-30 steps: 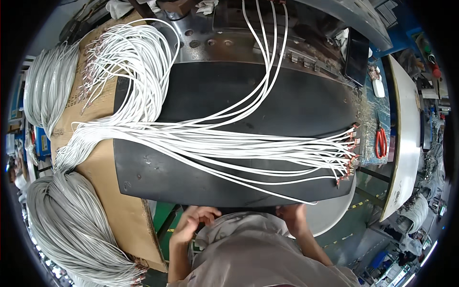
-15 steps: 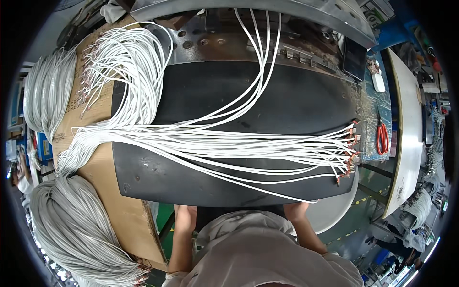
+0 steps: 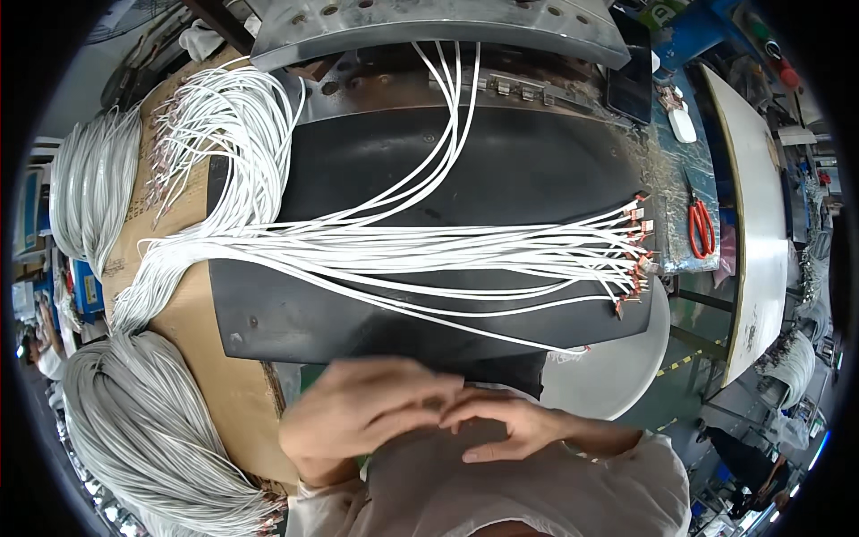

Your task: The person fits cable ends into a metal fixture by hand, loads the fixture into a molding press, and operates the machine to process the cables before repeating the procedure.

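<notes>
Both of my hands are raised in front of my body, past the near edge of a black work mat. My left hand is smeared by motion; its fingers point right, and what they do is unclear. Close beside its fingertips is my right hand, thumb and fingers apart, with nothing visible in it. Whether the two touch, I cannot tell. White cables fan across the mat, their reddish connector ends gathered at the right. One cable end hangs over the near edge. Several cables curve up under a metal machine part.
Left, coiled white cable bundles lie by a cardboard sheet. Red-handled scissors and a white plastic piece rest on the right-hand bench. A dark phone-like slab stands behind. A round pale stool seat shows below the mat.
Both hands have risen from below the mat's near edge and come together before my body. The view has shifted slightly; the cables lie as before.
</notes>
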The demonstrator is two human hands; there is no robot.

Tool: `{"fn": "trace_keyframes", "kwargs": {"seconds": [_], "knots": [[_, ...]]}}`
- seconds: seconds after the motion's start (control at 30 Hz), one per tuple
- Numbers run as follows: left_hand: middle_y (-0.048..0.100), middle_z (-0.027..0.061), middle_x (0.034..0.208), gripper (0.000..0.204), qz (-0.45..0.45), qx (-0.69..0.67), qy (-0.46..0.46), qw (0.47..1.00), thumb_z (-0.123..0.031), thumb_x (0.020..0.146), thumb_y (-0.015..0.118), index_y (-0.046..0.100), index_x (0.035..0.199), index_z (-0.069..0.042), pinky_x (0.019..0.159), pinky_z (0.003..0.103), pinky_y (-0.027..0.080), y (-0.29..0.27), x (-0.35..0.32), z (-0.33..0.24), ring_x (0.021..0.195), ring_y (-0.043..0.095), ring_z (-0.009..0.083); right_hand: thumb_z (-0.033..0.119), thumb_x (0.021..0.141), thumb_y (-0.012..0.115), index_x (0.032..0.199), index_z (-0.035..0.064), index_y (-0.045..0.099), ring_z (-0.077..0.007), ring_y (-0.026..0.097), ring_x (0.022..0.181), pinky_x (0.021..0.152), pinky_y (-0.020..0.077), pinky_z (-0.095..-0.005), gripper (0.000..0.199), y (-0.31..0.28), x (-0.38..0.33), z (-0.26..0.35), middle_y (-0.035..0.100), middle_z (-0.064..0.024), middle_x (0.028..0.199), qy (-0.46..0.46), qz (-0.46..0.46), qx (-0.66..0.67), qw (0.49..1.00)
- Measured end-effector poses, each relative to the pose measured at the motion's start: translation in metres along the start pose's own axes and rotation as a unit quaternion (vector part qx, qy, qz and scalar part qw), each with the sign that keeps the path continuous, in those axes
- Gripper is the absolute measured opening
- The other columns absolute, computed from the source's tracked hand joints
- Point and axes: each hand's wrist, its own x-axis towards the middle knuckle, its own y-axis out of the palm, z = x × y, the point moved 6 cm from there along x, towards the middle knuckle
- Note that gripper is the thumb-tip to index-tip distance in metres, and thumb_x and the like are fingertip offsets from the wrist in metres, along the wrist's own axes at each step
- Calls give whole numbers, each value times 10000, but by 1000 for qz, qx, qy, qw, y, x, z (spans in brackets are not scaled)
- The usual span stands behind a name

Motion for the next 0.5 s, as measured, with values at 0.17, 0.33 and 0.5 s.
{"fn": "trace_keyframes", "kwargs": {"seconds": [0.17,0.33,0.5], "knots": [[666,126,997,256,-189,360,34,913,-59,806,739,693,1054,-10,842,400,516,-35,82,-27,898,643,321,139,800,780,1089,18,699,-250,627,939,796,474,-383,324,-78,28,118,664,-107,1054,-154,-90,-510,841],[655,116,975,253,-35,493,45,868,-58,815,722,673,1057,-1,816,407,498,-27,96,-15,853,628,317,127,813,763,1044,14,691,-280,618,929,840,455,-382,267,-167,26,144,660,-110,1016,-2,-131,-649,749],[673,99,917,234,-70,482,140,862,-43,867,680,657,1093,11,725,337,486,-42,92,-37,770,621,252,174,853,759,1040,16,652,-210,614,891,811,476,-374,267,-191,30,151,652,-86,949,133,-51,-503,853]]}}
